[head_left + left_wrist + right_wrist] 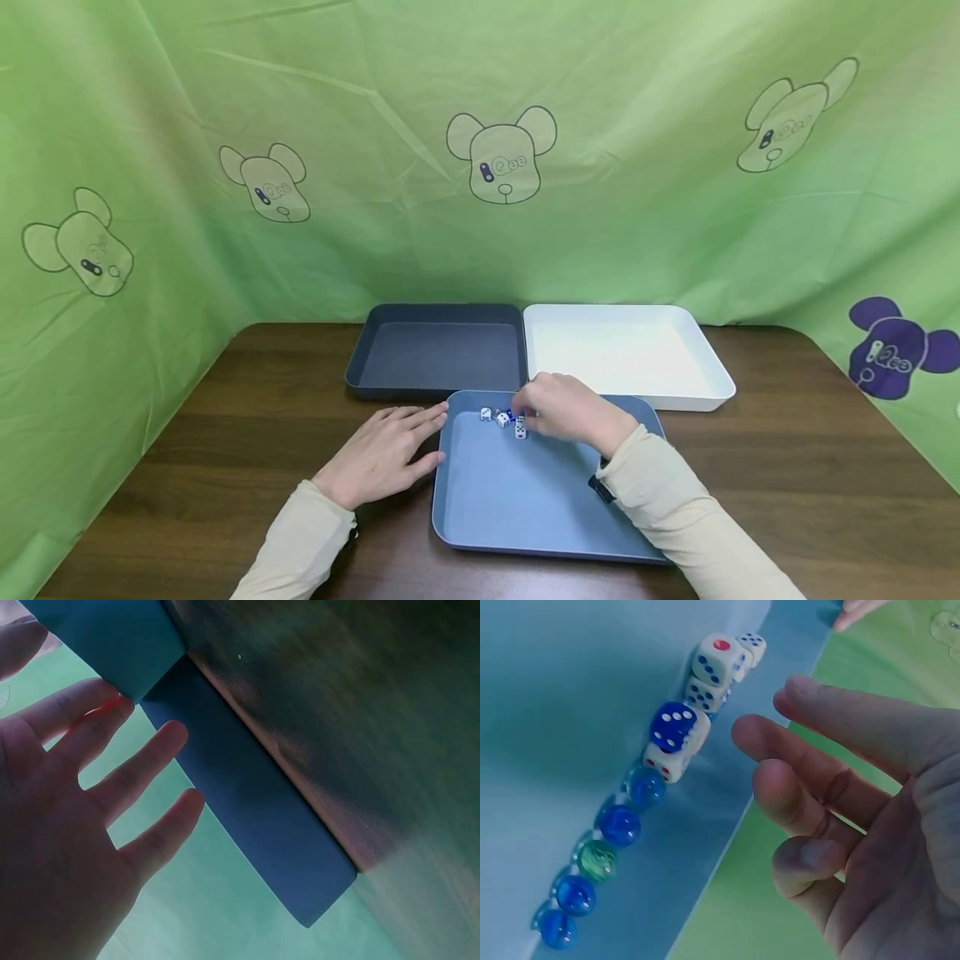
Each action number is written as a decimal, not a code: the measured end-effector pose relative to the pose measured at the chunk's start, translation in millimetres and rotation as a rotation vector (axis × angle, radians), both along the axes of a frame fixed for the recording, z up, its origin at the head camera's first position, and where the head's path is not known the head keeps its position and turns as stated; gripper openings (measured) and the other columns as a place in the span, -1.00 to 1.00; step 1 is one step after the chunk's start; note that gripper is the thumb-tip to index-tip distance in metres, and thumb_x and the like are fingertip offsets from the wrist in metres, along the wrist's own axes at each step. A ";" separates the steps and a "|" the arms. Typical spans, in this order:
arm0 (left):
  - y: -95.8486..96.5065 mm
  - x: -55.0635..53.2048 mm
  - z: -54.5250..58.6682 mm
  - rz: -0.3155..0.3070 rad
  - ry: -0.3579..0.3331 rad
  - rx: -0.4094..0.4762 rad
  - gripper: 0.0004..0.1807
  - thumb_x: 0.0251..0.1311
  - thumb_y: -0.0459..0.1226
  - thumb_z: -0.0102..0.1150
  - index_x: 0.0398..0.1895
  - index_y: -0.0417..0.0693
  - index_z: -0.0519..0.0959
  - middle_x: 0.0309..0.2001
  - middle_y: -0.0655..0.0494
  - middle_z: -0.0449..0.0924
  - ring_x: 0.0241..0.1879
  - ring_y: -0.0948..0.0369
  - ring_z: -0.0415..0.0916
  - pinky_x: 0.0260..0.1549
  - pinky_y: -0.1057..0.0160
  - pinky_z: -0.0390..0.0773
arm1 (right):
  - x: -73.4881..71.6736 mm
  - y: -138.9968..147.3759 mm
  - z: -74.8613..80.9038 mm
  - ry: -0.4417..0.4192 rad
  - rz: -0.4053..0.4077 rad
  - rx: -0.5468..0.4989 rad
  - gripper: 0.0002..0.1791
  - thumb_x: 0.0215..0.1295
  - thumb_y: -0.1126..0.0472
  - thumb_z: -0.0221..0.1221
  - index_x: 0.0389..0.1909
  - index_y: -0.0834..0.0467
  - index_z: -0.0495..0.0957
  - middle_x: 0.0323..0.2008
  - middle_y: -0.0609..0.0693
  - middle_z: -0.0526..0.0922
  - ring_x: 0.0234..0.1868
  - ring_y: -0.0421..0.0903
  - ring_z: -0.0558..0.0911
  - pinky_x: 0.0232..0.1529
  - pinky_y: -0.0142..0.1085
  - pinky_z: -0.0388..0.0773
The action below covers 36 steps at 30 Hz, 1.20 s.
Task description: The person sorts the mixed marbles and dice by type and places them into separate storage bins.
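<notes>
A blue tray bears white dice, a blue die and a row of glass marbles, mostly blue with one green. In the right wrist view these lie along the tray's wall. My right hand is over the far part of the tray, fingers loosely bent beside the dice with nothing held. It hides the marbles from the head view. My left hand has its fingers spread, with the fingertips at the tray's left rim.
Behind the blue tray, a dark tray and a white tray stand side by side on the brown wooden table. A green curtain with printed mouse-like heads hangs behind and around the table.
</notes>
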State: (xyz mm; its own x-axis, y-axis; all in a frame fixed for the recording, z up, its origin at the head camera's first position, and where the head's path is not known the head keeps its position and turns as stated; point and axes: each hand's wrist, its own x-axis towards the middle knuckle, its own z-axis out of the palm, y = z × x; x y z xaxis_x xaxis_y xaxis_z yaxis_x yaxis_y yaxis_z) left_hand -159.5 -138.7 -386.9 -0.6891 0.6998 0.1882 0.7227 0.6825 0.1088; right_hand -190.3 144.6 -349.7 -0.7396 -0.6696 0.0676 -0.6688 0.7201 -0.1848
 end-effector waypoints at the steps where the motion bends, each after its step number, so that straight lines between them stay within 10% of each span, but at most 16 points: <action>1: -0.1 0.1 0.0 0.000 0.001 0.000 -0.43 0.46 -0.04 0.09 0.39 -0.20 0.48 0.43 0.00 0.38 0.30 -0.05 0.43 0.23 -0.12 0.40 | 0.1 -0.5 -1.1 -0.001 -0.001 0.004 -0.90 0.15 0.41 0.37 -0.31 0.20 0.77 -0.51 -0.12 0.65 -0.52 -0.27 0.48 -0.43 -0.33 0.54; 36: -0.4 -0.3 -0.4 -0.002 -0.034 0.016 -0.43 0.46 -0.06 0.09 0.38 -0.21 0.47 0.44 0.00 0.37 0.26 -0.06 0.48 0.14 -0.13 0.49 | 2.1 -9.3 -15.6 0.090 0.070 0.040 -0.75 0.04 0.40 0.45 -0.57 0.07 0.58 -0.54 -0.18 0.55 -0.53 -0.25 0.43 -0.49 -0.35 0.44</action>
State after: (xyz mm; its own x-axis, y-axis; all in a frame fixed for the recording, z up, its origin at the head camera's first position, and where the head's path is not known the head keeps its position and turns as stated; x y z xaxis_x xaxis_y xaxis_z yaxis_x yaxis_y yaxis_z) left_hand -159.8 -139.1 -387.2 -0.6943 0.6979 0.1757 0.7194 0.6793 0.1447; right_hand -188.2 135.3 -365.3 -0.6830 -0.7230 0.1036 -0.7304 0.6765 -0.0941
